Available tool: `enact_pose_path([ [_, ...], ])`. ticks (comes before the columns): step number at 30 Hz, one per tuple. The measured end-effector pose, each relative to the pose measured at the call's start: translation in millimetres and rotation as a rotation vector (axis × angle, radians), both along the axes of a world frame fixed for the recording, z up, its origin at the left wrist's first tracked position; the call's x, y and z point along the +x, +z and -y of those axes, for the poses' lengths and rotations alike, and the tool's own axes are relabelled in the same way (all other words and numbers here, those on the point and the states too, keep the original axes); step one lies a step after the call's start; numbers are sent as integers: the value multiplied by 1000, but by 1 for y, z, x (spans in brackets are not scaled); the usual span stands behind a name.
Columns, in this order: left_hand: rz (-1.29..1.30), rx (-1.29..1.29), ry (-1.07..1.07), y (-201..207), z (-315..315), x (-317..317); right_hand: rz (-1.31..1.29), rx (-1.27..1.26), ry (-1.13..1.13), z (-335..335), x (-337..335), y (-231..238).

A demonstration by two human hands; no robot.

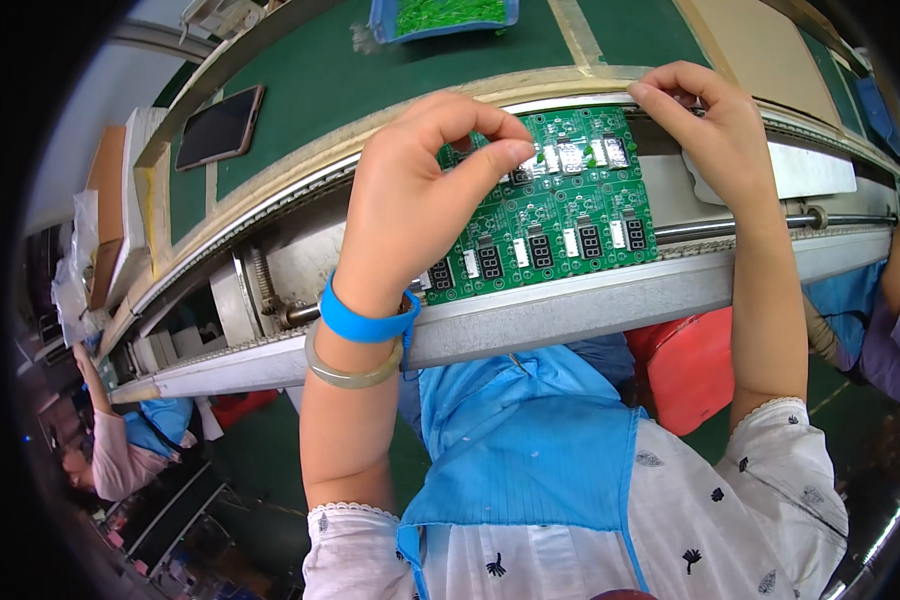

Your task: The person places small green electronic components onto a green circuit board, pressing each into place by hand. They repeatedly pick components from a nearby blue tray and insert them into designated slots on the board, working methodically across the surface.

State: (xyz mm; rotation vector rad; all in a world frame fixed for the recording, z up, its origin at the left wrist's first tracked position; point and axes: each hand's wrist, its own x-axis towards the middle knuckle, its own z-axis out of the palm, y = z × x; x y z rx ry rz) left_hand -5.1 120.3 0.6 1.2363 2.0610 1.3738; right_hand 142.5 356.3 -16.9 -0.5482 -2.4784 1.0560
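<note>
A green circuit board panel [560,215] lies across the conveyor rails, with rows of black digit displays [589,240] and white connectors [571,243]. Small bright green parts [591,155] stand on its upper row. Over the board's upper left, my left hand [405,190] is closed, thumb and forefinger pinched close to the upper displays; what they hold, if anything, I cannot make out. My right hand [715,130] hovers beyond the board's upper right corner, thumb and forefinger together and the other fingers curled. Whatever is between those fingertips is too small to tell.
A blue bin [445,22] of small green parts stands on the green bench beyond the conveyor. A phone [220,127] lies at the far left. The metal front rail [570,305] runs between me and the board. Other people [135,440] work at both sides.
</note>
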Motion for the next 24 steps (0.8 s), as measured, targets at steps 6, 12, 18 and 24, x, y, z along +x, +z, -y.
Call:
enact_pose_path([
  [6,-434,-63,-28,-2,-9,9,-19,52,-35,10,3,7],
  [12,-587,-93,-7,-11,-15,13,-41,112,-2,10,5,8],
  [18,-679,-126,4,-11,-19,18,-123,159,15,20,9,25],
  [24,-707,-107,8,-13,-20,18,-170,174,46,11,8,16],
])
